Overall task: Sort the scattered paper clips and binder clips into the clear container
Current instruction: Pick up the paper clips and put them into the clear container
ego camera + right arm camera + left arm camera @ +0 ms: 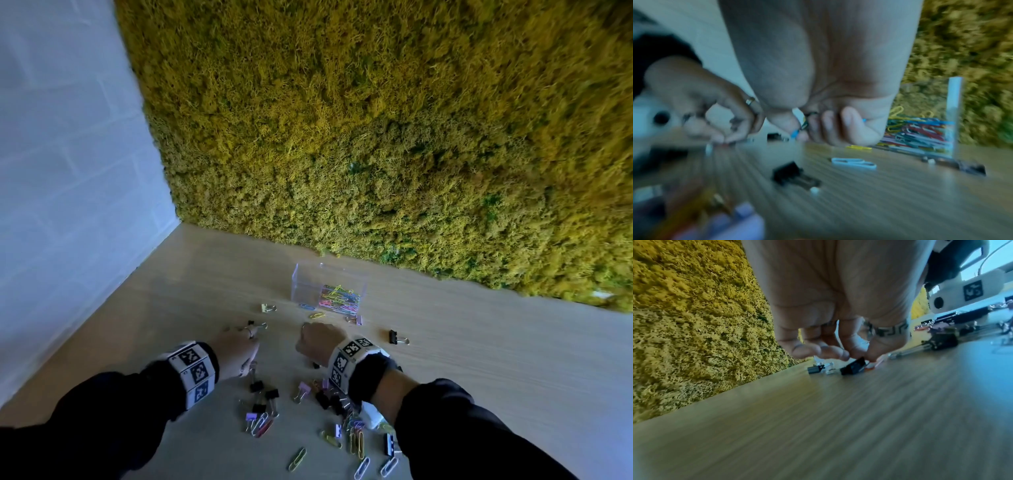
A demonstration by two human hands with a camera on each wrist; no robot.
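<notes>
Here my left hand (838,308) pinches a black binder clip (853,366) on the wooden surface (479,359); my right hand (830,100) grips paper clips (795,134). The clear container (308,284) stands farther off. No readable writing.

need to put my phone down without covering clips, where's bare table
The table is bare to the right, past the lone black binder clip, and along the white wall left of the left hand. Also bare: the strip between the container and the moss wall. Crowded: below both wrists and just in front of the container.
</notes>
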